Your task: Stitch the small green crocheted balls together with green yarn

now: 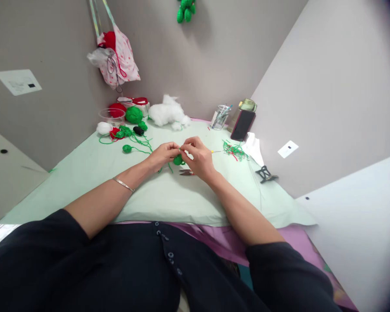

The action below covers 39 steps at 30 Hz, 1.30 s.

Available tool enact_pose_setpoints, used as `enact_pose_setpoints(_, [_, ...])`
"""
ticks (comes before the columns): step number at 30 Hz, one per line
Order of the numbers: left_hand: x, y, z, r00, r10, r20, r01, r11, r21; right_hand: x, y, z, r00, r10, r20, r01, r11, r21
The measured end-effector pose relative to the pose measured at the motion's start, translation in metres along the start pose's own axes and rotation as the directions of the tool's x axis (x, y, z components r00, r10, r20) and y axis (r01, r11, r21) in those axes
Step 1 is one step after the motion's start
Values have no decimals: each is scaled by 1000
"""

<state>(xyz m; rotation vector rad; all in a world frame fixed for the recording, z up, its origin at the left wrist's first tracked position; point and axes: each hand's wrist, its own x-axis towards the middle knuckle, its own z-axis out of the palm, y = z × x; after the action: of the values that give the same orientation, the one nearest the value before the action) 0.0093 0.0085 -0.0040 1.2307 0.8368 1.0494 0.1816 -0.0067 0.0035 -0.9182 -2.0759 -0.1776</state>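
Pale cloth (188,201) lies before us. Forearms (99,199) angled inward, our left hand (163,155) and right hand (199,159) pinch green yarnwork (178,160); bare cloth stretches toward the near edge.

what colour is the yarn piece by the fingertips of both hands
Green; the yarn piece shows best in the head view, the only one.

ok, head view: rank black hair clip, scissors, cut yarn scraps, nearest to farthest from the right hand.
From the right hand:
1. Scissors: just below it, toward the person.
2. Cut yarn scraps: to its right, on the table.
3. Black hair clip: farther right, near the table's edge.
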Motion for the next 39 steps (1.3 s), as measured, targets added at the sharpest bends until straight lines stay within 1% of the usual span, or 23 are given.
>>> enact_pose_setpoints(2, [1, 1, 0, 1000, 17, -3, -17, 1000, 7, -1, -1, 1, 999, -29, -23, 30, 999, 26])
enact_pose_setpoints(4, [0, 2, 0, 1000, 25, 0, -25, 1000, 3, -1, 0, 3, 999, -26, -19, 27, 997, 70])
enact_pose_setpoints(7, [-2, 1, 2, 1000, 26, 3, -26, 1000, -14, -1, 5, 7, 1000, 5, 3, -5, 992, 129])
enact_pose_setpoints(9, [-3, 0, 2, 1000, 21, 8, -21, 1000, -14, 0, 7, 8, 999, 3, 33, -7, 992, 127])
enact_pose_setpoints(12, [-3, -2, 2, 1000, 13, 6, -13, 1000, 0, 1, 8, 9, 998, -11, 62, 9, 999, 42])
enact_pose_setpoints(16, [1, -7, -1, 999, 43, 3, -43, 999, 11, -4, 3, 7, 995, -41, 89, 56, 984, -167])
enact_pose_setpoints(18, [4, -10, -3, 998, 63, 12, -64, 998, 17, -6, 0, 6, 991, -76, 106, 96, 975, -199])
enact_pose_setpoints(20, [7, -13, -5, 997, 78, -15, -77, 996, 37, -7, -2, 6, 993, -91, 71, 100, 984, -150])
enact_pose_setpoints(21, [8, -14, -6, 997, 73, -36, -71, 996, 44, -7, -2, 7, 996, -78, 35, 81, 992, -102])
enact_pose_setpoints(23, [9, -15, -8, 997, 39, -60, -37, 999, 40, -3, -2, 9, 1000, 4, -28, -3, 999, 51])
enact_pose_setpoints(24, [9, -15, -8, 998, 22, -55, -21, 999, 25, -1, -1, 11, 996, 77, -34, -71, 984, 166])
enact_pose_setpoints(25, [8, -15, -9, 999, 11, -36, -11, 1000, 5, 2, 0, 12, 986, 164, -14, -152, 942, 300])
enact_pose_setpoints(26, [8, -15, -8, 1000, 10, -10, -10, 1000, -10, 4, 2, 12, 968, 247, 35, -237, 866, 440])
enact_pose_setpoints(27, [8, -15, -8, 1000, 21, 10, -21, 1000, -17, 6, 4, 12, 944, 313, 103, -314, 763, 564])
enact_pose_setpoints(29, [7, -15, -7, 998, 57, 32, -57, 998, -11, 9, 7, 10, 897, 378, 229, -418, 555, 719])
enact_pose_setpoints(30, [7, -16, -7, 997, 71, 36, -71, 997, -1, 10, 8, 8, 882, 385, 270, -442, 485, 755])
enact_pose_setpoints(31, [7, -16, -6, 996, 81, 38, -81, 997, 9, 11, 8, 6, 874, 387, 294, -456, 441, 774])
enact_pose_setpoints(33, [7, -16, -6, 995, 89, 37, -89, 996, 23, 12, 8, 3, 864, 393, 315, -469, 399, 788])
enact_pose_setpoints(35, [7, -15, -5, 997, 73, 30, -73, 997, 21, 13, 8, 0, 857, 411, 311, -473, 388, 791])
enact_pose_setpoints(39, [5, -10, -4, 1000, 29, -9, -29, 999, -33, 14, 10, -3, 849, 467, 247, -463, 431, 775])
